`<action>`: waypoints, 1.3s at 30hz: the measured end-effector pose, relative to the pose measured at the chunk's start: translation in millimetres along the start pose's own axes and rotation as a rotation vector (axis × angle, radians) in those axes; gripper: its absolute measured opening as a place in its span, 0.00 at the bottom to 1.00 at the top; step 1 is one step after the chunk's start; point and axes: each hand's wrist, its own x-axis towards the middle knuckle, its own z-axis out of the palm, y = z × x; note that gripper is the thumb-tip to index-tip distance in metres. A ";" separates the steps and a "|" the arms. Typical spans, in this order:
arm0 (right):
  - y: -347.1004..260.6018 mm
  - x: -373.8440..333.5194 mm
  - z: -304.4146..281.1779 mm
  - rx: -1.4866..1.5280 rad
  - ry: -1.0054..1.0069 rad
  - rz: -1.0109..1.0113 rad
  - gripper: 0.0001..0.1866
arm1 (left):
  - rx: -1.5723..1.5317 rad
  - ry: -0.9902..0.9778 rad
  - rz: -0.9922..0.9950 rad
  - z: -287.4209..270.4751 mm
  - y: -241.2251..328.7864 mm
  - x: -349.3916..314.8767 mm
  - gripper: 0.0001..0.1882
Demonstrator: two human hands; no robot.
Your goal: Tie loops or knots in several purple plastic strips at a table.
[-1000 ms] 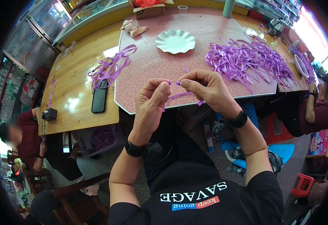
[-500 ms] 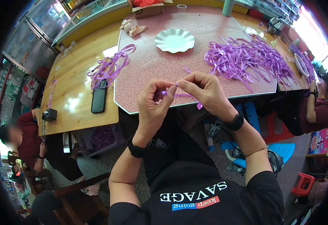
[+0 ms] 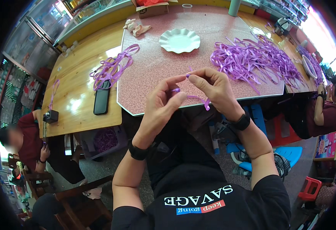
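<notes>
Over the near edge of the pink speckled tabletop, both my hands work on one purple ribbon [image 3: 194, 97]. Curled fingers of my left hand [image 3: 165, 100] hold a bit of it, shown as a small purple patch between thumb and fingers. Thumb and index finger of my right hand [image 3: 212, 88] pinch another part, close to the left index fingertip. A loop of the ribbon hangs below, between the hands. What lies inside the left palm is hidden. To the right lies a big tangled pile of purple ribbons [image 3: 248, 59]; a smaller bundle of purple ribbons [image 3: 116, 65] rests to the left.
A white scalloped plate [image 3: 179, 40] stands on the pink tabletop [image 3: 152, 80]. Nearby are a black phone [image 3: 101, 100], beige crumpled gloves or cloth [image 3: 137, 28], a cardboard box [image 3: 152, 10] and a green bottle [image 3: 234, 7]. A person [image 3: 28, 134] sits at left, another person [image 3: 325, 111] at right.
My right hand has shifted slightly up and right, its pinch moving away from the left thumb. The left hand's fingers have opened a little, and the ribbon loop has changed shape.
</notes>
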 end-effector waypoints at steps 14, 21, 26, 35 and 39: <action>-2.9 -12.2 0.1 -0.072 -0.076 -0.063 0.09 | -0.174 -0.076 -0.093 -19.0 -17.7 2.4 0.12; -6.5 -12.8 4.9 -0.272 -0.033 -0.224 0.07 | -0.177 -0.003 -0.035 -10.2 -19.4 0.3 0.11; -6.6 -11.4 8.4 -0.433 0.029 -0.397 0.07 | -0.061 -0.019 -0.005 -11.3 -17.4 0.9 0.11; -6.9 -12.7 10.8 -0.410 0.001 -0.420 0.07 | 0.022 0.010 0.036 -8.5 -16.2 0.5 0.11; -7.0 -11.6 9.3 -0.438 -0.007 -0.451 0.07 | 0.061 -0.001 0.031 -10.4 -13.9 -0.1 0.11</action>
